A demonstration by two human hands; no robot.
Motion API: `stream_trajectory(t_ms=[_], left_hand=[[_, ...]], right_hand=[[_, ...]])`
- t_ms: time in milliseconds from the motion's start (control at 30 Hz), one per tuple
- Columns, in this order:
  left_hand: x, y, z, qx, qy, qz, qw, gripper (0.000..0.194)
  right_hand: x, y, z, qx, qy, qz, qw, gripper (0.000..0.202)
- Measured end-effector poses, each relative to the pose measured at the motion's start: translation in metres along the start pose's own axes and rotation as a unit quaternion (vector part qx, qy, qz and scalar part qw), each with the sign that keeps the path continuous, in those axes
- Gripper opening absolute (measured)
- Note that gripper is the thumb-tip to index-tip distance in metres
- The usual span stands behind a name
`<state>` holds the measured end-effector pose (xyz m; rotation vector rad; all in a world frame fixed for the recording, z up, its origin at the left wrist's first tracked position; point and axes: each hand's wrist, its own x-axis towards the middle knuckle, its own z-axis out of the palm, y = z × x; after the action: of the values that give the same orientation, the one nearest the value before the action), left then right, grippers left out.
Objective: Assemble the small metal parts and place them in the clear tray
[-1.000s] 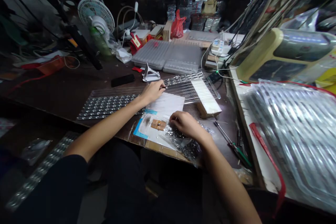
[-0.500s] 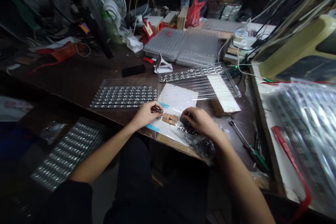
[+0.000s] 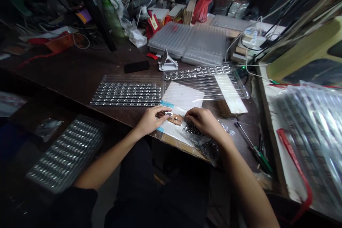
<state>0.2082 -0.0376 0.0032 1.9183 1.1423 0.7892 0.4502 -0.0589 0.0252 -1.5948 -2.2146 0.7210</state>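
Note:
My left hand [image 3: 151, 120] pinches a small shiny metal piece [image 3: 168, 113] between thumb and fingertips, at the left end of a small brown block [image 3: 176, 119]. A tiny bright part sits on that block. The block lies on a white board [image 3: 184, 94] with blue tape [image 3: 166, 104] at its left side. My right hand [image 3: 201, 119] is closed, fingertips together, over a clear plastic bag of small dark metal parts [image 3: 207, 146]. Whatever its fingertips hold, if anything, is too small to make out.
Beyond the board lie a filled tray of metal pieces [image 3: 128, 93] and a partly filled clear tray [image 3: 197, 74]. A white strip on a block [image 3: 231, 94] and a green-handled screwdriver [image 3: 253, 148] lie to the right. A phone [image 3: 136, 66] and a white stand [image 3: 167, 62] are farther back.
My left hand has brought the metal piece rightward, over the left end of the brown block, and turned it so a pale face shows. My right hand stays at the bag. The view has shifted slightly.

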Motion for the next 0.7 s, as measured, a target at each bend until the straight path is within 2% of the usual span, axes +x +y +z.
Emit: stream_trajectory(t_ms=[167,333,700], left_hand=[[0.0,0.005,0.008,0.038,0.018,0.026,0.999,0.015],[0.002,-0.001,0.015,0.059,0.027,0.071,0.995,0.009],[0.001,-0.005,0.019,0.092,0.031,0.149,0.984,0.01]], right_hand=[[0.001,-0.005,0.004,0.005,0.009,-0.007,1.0,0.02],[0.002,-0.002,0.01,0.024,0.024,-0.028,0.999,0.02],[0.002,-0.008,0.017,0.038,0.022,-0.044,0.998,0.022]])
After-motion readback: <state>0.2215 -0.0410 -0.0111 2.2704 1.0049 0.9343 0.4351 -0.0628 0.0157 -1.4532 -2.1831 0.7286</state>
